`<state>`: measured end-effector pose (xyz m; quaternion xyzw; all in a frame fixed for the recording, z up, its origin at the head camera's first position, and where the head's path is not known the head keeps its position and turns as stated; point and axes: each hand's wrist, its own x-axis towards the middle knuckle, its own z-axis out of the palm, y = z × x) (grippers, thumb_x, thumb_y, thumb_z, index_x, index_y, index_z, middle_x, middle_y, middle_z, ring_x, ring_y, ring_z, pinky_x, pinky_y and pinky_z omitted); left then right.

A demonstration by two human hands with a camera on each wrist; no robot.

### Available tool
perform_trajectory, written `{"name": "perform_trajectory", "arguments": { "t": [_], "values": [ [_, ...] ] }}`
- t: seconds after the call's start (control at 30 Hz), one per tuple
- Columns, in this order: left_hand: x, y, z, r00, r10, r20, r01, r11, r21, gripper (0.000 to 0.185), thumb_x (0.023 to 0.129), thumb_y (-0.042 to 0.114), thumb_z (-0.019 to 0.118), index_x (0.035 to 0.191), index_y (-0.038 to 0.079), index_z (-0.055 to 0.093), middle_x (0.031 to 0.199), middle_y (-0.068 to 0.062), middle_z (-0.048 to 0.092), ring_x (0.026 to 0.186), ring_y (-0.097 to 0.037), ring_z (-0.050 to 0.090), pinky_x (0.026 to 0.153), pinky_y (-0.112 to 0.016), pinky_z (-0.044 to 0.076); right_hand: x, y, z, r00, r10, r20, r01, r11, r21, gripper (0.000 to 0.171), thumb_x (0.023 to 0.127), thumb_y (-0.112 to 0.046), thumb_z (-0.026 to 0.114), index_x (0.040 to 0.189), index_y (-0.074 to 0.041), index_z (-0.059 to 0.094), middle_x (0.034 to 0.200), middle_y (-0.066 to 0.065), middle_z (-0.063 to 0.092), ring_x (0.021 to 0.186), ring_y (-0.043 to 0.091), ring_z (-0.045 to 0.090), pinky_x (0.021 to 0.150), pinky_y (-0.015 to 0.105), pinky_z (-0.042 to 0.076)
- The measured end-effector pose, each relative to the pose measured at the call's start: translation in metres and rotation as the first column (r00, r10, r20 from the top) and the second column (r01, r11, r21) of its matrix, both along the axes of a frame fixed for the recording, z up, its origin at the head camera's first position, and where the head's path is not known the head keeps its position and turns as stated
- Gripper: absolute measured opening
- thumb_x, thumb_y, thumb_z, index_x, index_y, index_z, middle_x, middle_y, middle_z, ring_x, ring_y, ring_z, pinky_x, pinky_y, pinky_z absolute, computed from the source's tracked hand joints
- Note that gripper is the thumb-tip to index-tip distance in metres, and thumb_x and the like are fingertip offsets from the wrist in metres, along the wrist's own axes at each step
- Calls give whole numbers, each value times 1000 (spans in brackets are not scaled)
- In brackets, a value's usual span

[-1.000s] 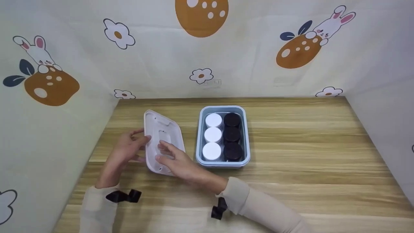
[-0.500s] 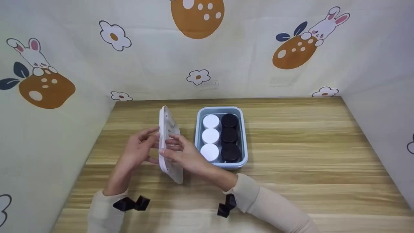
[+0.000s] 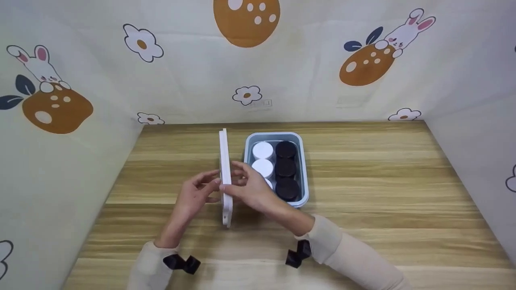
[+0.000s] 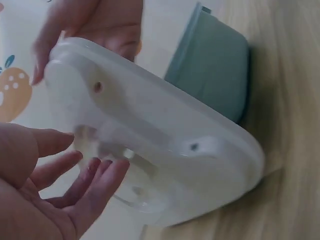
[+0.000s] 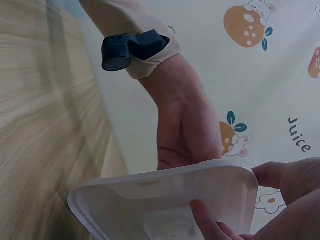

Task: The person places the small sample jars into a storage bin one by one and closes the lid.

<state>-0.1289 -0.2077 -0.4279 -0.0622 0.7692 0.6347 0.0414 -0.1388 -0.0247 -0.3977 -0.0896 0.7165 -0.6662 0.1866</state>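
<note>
A white plastic lid with rounded corners stands on edge above the table, just left of a light-blue plastic box. My right hand pinches it, thumb over the rim and fingers on the hollow inner face, as the right wrist view confirms. On the lid's other side is my left hand, fingers loosely bent at the outer face; whether the fingertips press on it cannot be told. Inside the box are round white-topped containers and round black-topped ones, in two rows. The right hand hides part of the white row.
The wood-grain table extends to both sides of the box. A printed cloth with rabbits and oranges encloses the back and sides. Small black devices sit on both wrists.
Both hands have carried the lid rightward toward the box. It has turned from showing its inner face to standing nearly edge-on. The box has stayed put.
</note>
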Motion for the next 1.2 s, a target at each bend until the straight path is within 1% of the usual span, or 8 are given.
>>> {"name": "perform_trajectory", "arguments": {
  "t": [0.13, 0.27, 0.37, 0.57, 0.77, 0.87, 1.07, 1.2],
  "values": [
    [-3, -5, -22, 996, -6, 91, 11, 998, -56, 51, 97, 18, 64, 139, -9, 51, 119, -26, 66, 91, -15, 67, 80, -35, 60, -3, 11, -1, 1000, 6, 9, -6, 999, -39, 76, 85, -5, 75, 151, -1, 37, 138, 24, 58, 118, 32, 64, 90, 35, 58],
    [-5, -12, -39, 971, 8, 238, -13, 1000, 19, 58, 98, 15, 58, 148, -7, 37, 125, -26, 62, 91, -18, 66, 81, -31, 59, -6, 22, -1, 999, 30, 32, -27, 995, -99, 77, 84, 2, 71, 152, -1, 35, 138, 26, 58, 116, 32, 65, 90, 33, 57],
    [-7, -13, -43, 956, 23, 292, -45, 997, 68, 59, 101, 15, 56, 150, -7, 32, 130, -29, 59, 93, -18, 67, 83, -33, 60, -7, 30, -3, 997, 32, 71, -22, 991, -134, 79, 83, 6, 69, 153, -1, 34, 135, 25, 60, 109, 26, 68, 85, 30, 58],
    [-12, -10, -46, 953, 19, 302, -49, 995, 90, 55, 103, 14, 49, 150, -10, 31, 130, -30, 60, 93, -17, 67, 81, -35, 60, -8, 45, -8, 991, 41, 131, -10, 972, -233, 82, 81, 6, 67, 154, -3, 32, 127, 18, 65, 94, 15, 71, 76, 30, 60],
    [-18, -8, -43, 955, 16, 295, -58, 989, 136, 49, 104, 14, 47, 145, -12, 38, 101, -11, 68, 85, -13, 66, 76, -33, 59, -9, 57, -12, 991, 69, 113, -29, 946, -322, 81, 82, 6, 65, 155, -4, 31, 122, 11, 66, 96, 13, 70, 73, 29, 60],
    [-23, -5, -38, 961, 21, 277, -63, 988, 142, 48, 104, 13, 50, 143, -13, 41, 96, -7, 65, 82, -12, 65, 74, -31, 59, -12, 67, -11, 994, 63, 91, -31, 946, -322, 79, 83, 4, 63, 154, -4, 32, 124, 12, 64, 96, 13, 69, 73, 29, 59],
    [-33, 1, -22, 972, 6, 234, -11, 1000, 21, 51, 102, 19, 57, 143, -9, 45, 113, -17, 65, 87, -13, 65, 75, -27, 58, -20, 87, -5, 999, 11, 48, 0, 972, -234, 73, 85, 0, 62, 153, -4, 36, 127, 15, 61, 84, 15, 68, 64, 28, 58],
    [-37, 7, -9, 972, -31, 234, 35, 999, -10, 52, 101, 21, 58, 144, -7, 44, 125, -23, 64, 90, -15, 67, 77, -29, 59, -25, 99, -1, 997, -67, 37, 73, 982, -174, 62, 89, -5, 65, 147, -3, 44, 126, 16, 61, 80, 14, 67, 53, 25, 54]
  ]
}}
